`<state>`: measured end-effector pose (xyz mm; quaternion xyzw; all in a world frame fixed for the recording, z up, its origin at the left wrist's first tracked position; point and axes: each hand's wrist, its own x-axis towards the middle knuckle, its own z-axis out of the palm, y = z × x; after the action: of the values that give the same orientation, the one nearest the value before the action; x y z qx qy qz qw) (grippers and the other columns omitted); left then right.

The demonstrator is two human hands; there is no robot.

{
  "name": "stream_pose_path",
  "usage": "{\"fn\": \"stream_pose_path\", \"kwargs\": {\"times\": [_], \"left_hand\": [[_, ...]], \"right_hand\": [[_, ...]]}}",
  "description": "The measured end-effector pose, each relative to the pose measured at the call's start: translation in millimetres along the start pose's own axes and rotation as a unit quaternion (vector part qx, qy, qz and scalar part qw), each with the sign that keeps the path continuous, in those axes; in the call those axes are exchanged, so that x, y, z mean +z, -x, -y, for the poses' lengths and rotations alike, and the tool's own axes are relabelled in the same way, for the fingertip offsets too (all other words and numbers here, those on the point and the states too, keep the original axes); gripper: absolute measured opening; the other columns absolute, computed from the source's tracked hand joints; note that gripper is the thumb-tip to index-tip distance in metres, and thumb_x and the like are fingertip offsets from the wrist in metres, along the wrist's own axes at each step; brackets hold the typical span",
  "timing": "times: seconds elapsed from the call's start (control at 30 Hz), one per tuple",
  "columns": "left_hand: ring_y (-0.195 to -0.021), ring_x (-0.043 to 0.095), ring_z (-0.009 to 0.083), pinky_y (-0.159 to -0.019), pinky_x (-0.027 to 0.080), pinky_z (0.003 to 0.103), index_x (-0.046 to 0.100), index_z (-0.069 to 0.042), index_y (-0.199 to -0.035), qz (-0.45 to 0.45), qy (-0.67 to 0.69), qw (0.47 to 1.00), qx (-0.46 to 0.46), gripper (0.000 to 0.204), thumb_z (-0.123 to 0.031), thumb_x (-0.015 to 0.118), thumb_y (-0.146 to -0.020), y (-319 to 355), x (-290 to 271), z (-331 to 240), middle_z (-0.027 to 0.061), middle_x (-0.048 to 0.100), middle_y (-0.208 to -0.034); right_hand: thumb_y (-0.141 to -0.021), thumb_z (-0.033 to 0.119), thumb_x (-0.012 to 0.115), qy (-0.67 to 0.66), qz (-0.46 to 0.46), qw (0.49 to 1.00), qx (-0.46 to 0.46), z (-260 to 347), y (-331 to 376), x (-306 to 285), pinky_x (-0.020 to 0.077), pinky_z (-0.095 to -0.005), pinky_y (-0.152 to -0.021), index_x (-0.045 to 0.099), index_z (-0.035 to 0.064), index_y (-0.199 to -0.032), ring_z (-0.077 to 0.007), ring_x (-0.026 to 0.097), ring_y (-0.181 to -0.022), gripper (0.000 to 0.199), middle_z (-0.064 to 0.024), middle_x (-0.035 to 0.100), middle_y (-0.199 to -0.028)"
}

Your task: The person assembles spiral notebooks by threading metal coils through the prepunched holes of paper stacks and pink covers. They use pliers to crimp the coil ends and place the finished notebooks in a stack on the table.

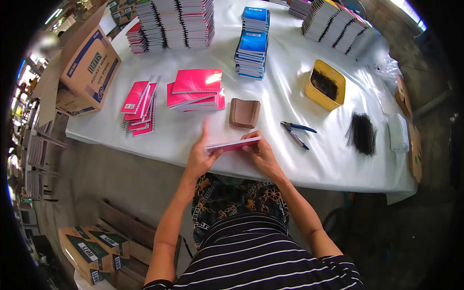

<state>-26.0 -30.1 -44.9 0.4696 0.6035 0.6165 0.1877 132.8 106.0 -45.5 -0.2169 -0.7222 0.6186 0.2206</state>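
A thin pink notebook [234, 145] is held level over the table's near edge, between both my hands. My left hand [199, 157] grips its left end with the thumb below, the forefinger raised and blurred. My right hand [259, 153] pinches its right end. Just beyond lies a brown, curved block [244, 113]. Behind my left hand sits a small pile of pink notebooks [197, 89]; left of it, several pink spiral-bound notebooks [139, 107] lie loosely stacked. Blue-handled cutting pliers [297, 133] rest with handles spread, right of my right hand.
A yellow tub [320, 99] holds dark wire pieces. Beside it lies a bundle of black spiral wires [361, 135]. Blue notebooks [252, 50] and tall stacks of notebooks [176, 24] stand farther back. An open carton [89, 72] stands at the table's left edge; closed cartons [92, 253] sit lower left.
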Motion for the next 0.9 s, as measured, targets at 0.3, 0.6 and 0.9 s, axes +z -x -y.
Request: {"fn": "stream_pose_path", "kwargs": {"times": [0.3,0.6,0.9], "left_hand": [[-0.122,0.055,0.0338,-0.097,0.046,0.047,0.042,-0.02,-0.144,0.156,-0.521,0.832,0.114,0.063,-0.046,0.056,-0.089,-30.2,44.5,-31.1,0.0113,0.053,-0.139],[-0.058,0.065,0.0318,-0.051,0.051,0.044,0.047,-0.024,-0.14,0.234,-0.444,0.858,0.104,0.05,-0.034,0.059,-0.092,-44.4,31.4,-45.0,0.0126,0.067,-0.078],[-0.057,0.064,0.0318,-0.051,0.051,0.042,0.047,-0.022,-0.14,0.23,-0.416,0.875,0.09,0.053,-0.032,0.062,-0.09,-43.2,15.1,-41.1,0.0101,0.068,-0.081]], "right_hand": [[-0.072,-0.003,0.074,0.268,-0.079,0.935,-0.217,-0.1,-4.2,-80.5,0.0498,-0.0376,-0.086,0.055,0.0044,-0.108,-0.0304,0.062,-0.098,0.042,-0.0137,0.06,-0.109],[-0.086,0.023,0.064,0.764,-0.404,0.449,0.228,-60.9,-0.9,-374.9,0.0465,-0.0457,-0.077,0.07,0.0076,-0.095,-0.0296,0.062,-0.096,0.019,-0.0114,0.067,-0.102],[-0.085,0.017,0.064,0.61,-0.38,0.68,0.146,-19.5,-0.4,-363.7,0.0514,-0.0483,-0.073,0.065,0.0012,-0.09,-0.0396,0.067,-0.083,0.017,-0.0206,0.068,-0.093]]}}
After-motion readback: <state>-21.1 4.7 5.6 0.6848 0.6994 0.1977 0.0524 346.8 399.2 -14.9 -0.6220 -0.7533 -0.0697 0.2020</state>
